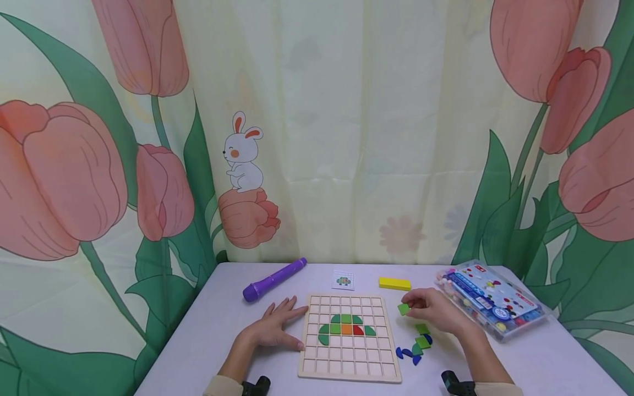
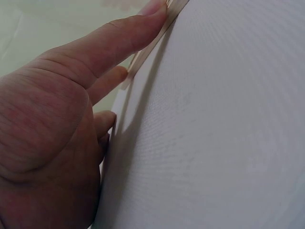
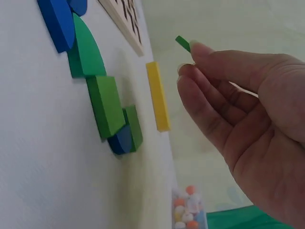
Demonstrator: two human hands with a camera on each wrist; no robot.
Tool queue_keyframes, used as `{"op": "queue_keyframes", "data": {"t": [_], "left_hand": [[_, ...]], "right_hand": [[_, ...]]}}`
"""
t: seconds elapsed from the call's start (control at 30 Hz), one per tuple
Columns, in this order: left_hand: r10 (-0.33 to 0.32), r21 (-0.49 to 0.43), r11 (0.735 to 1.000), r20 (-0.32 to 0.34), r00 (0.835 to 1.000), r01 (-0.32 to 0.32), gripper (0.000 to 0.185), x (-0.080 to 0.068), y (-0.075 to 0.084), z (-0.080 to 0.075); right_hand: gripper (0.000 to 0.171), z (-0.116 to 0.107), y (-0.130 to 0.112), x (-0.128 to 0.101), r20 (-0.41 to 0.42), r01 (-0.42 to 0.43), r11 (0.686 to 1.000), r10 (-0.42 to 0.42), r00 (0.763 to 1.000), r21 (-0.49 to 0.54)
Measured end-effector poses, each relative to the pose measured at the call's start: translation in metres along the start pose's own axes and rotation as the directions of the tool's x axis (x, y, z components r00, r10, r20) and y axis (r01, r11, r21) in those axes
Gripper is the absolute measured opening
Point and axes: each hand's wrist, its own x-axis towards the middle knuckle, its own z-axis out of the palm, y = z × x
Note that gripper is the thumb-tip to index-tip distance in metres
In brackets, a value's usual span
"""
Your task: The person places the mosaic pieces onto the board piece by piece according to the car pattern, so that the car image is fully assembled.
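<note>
Purple pen-shaped cylinder (image 1: 274, 279), lying on the tabletop (image 1: 198, 341) beyond the left hand, apart from it. Left hand (image 1: 275, 328): flat on the tabletop, fingers straight and spread, fingertips against the left edge of the gridded wooden board (image 1: 349, 367); the left wrist view shows the forefinger pressed to that edge, holding nothing. Board, between the two hands: a partial picture in its middle rows, made of green curved and square pieces with one orange and one red piece (image 1: 346, 329); the outer cells and all lower rows stand unfilled, so by appearance the build is at an early stage with most of it remaining. Small pattern card (image 1: 343, 280), beyond the board. Yellow bar (image 1: 394, 284), just beyond the right hand. Right hand (image 1: 432, 311): raised slightly off the tabletop beside the board's right edge, fingertips pinching a small green square piece (image 1: 403, 309), not yet over the grid. Loose pieces (image 1: 418, 345), green and blue, on the tabletop just under and nearer than the right hand, unplaced. Clear plastic case (image 1: 492, 300) of parts, to the right of that hand, lid on.
</note>
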Motion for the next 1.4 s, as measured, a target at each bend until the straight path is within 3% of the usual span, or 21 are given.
{"op": "queue_keyframes", "data": {"t": [0.37, 0.6, 1.13, 1.4], "left_hand": [[0.004, -0.003, 1.0, -0.005, 1.0, -0.004, 0.097, 0.0, 0.002, 0.0], [0.002, -0.006, 1.0, 0.004, 1.0, -0.002, 0.097, 0.0, 0.001, 0.001], [0.01, -0.007, 1.0, -0.001, 1.0, -0.01, 0.098, -0.001, 0.001, 0.0], [-0.001, 0.002, 1.0, -0.001, 1.0, 0.001, 0.098, 0.0, 0.001, 0.0]], "right_hand": [[0.023, 0.041, -0.019, 0.017, 0.021, 0.051, 0.998, -0.05, 0.999, -0.044], [0.023, 0.051, -0.029, 0.019, 0.022, 0.043, 0.998, -0.043, 0.999, -0.034], [0.02, 0.082, -0.059, 0.036, 0.114, 0.164, 0.985, -0.156, 0.981, -0.06], [0.021, 0.097, -0.073, 0.041, 0.141, 0.17, 0.984, -0.162, 0.977, -0.048]]}}
